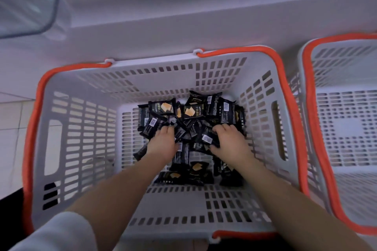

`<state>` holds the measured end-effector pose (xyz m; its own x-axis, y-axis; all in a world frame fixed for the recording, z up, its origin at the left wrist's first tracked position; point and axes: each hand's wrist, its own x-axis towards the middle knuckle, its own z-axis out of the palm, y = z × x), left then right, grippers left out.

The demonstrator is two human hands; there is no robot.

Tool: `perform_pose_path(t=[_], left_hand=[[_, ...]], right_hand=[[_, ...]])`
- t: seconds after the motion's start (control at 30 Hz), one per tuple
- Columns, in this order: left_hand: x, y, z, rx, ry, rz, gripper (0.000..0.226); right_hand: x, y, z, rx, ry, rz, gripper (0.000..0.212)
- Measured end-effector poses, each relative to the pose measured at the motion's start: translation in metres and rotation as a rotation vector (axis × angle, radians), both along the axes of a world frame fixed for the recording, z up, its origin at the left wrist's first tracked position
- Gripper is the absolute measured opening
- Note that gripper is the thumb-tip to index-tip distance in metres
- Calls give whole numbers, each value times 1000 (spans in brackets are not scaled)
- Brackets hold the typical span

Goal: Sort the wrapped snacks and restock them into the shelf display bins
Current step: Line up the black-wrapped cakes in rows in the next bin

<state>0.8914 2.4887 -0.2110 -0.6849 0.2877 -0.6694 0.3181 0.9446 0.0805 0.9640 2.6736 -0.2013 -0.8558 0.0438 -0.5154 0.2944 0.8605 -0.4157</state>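
A pale shelf front runs across the top of the view above a tiled floor, with a clear display bin (26,0) at the upper left and two grey baskets with orange handles standing below it. Both arms reach down into the near basket (85,128), where a heap of black wrapped snacks (191,112) lies on its slatted bottom; the second basket (346,120) to the right shows no packets. The step looks like gathering a batch for sorting. The left hand (163,140) curls its fingers into packets at the pile's left side, and the right hand (228,138) closes over packets at its right, snacks between and beneath both. Next, probably, comes lifting a handful clear without spilling and carrying it up to the bin
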Motion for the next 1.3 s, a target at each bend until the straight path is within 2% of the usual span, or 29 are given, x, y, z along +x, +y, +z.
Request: perform_pose_path(t=[0.07, 0.13, 0.2, 0.23, 0.3, 0.4, 0.43, 0.5, 0.63, 0.77, 0.83, 1.0, 1.07, 1.13, 1.17, 1.23, 1.3], left_hand=[[3, 5, -5, -17, 33, 32, 60], [4, 8, -9, -16, 50, 50, 59], [4, 9, -12, 61, 30, 131, 56], [3, 11, -11, 143, -7, 241, 54], [3, 15, -2, 388, -160, 623, 47], [7, 18, 18, 797, -573, 1231, 20], [9, 16, 24, 908, -692, 1344, 21], [12, 12, 33, 1054, -811, 1462, 29], [16, 13, 43, 1144, -828, 1545, 35], [14, 15, 42, 1152, -808, 1457, 31], [15, 15, 39, 1114, -802, 1375, 33], [13, 9, 37, 935, -753, 1176, 28], [9, 2, 39, 772, -692, 928, 18], [5, -2, 43, 590, -649, 602, 7], [4, -1, 45, 525, -655, 522, 6], [4, 2, 43, 460, -657, 521, 12], [4, 5, 42, 465, -641, 621, 18]], right_hand=[[-4, -2, 8, -365, -151, -357, 41], [-6, -4, 14, -756, -325, -710, 27], [-6, -6, 17, -1080, -380, -1027, 9], [-5, -6, 17, -1202, -356, -1134, 14], [-3, -8, 18, -1360, -297, -1259, 28], [-1, -10, 22, -1458, -237, -1321, 34], [-1, -11, 23, -1449, -227, -1309, 35], [-2, -14, 25, -1410, -212, -1272, 35], [-3, -19, 29, -1260, -170, -1166, 23], [2, -25, 27, -985, -154, -1078, 14], [4, -30, 23, -902, -147, -1032, 17], [-2, -33, 20, -852, -25, -1136, 18], [-3, -26, 20, -823, 6, -1120, 18], [-3, -18, 20, -730, 10, -975, 22], [-2, -15, 21, -676, 11, -851, 23], [-1, -14, 22, -621, -4, -600, 25], [-1, -17, 24, -585, -45, -408, 25]])
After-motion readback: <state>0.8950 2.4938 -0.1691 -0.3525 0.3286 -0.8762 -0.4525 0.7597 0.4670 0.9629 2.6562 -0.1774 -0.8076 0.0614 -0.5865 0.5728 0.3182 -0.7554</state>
